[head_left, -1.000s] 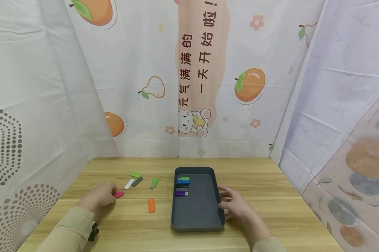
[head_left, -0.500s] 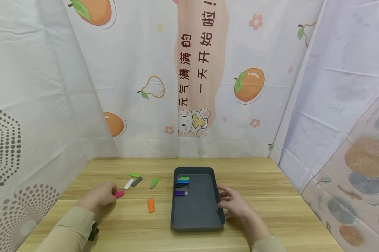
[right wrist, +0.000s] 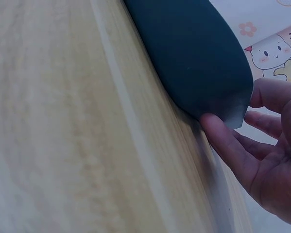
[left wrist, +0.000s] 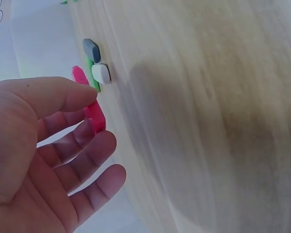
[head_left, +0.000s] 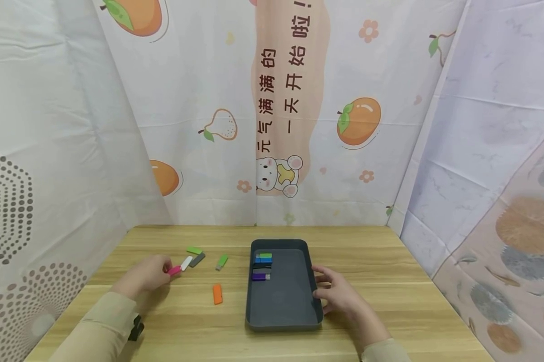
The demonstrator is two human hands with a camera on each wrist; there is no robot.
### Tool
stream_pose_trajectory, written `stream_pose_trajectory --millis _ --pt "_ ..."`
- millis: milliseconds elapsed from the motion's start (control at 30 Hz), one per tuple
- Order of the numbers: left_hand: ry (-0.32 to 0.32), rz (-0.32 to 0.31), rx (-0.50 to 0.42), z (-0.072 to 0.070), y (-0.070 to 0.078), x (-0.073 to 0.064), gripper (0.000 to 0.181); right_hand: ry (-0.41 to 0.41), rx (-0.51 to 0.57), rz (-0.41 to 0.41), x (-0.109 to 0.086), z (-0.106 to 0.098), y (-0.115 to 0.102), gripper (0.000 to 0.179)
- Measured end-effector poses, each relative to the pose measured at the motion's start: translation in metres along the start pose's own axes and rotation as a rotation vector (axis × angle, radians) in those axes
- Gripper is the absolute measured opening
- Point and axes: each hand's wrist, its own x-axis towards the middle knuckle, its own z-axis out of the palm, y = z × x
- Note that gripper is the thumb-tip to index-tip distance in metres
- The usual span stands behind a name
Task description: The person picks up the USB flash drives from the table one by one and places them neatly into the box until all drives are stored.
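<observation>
My left hand point(head_left: 147, 274) pinches a pink USB stick point(left wrist: 95, 116) between thumb and fingers, just above the table at the left. Beside the pink stick lie a white USB stick point(head_left: 186, 263), a grey one point(head_left: 197, 260) and a green one point(head_left: 193, 250). Another green USB stick point(head_left: 221, 262), with its metal plug showing, and an orange one point(head_left: 217, 294) lie between the left hand and a dark grey tray point(head_left: 283, 306). My right hand point(head_left: 337, 291) rests against the tray's right wall, its thumb and fingertips touching the outside and rim.
Inside the tray, along its left wall, several USB sticks lie in a column, among them a blue one point(head_left: 263, 260) and a purple one point(head_left: 259, 277). A printed curtain point(head_left: 199, 166) hangs behind the wooden table point(head_left: 380, 251), with more cloth at both sides.
My left hand has lifted the pink stick off the table and shifted it slightly right and away, close to the white stick. The right hand and tray stay in place.
</observation>
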Motion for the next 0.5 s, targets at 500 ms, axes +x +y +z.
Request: stream_pose_trajectory --millis 500 --pt "0.07 0.064 0.022 -0.003 0.018 0.013 0.008 0.018 0.013 0.017 -0.002 0.002 -0.001 0.079"
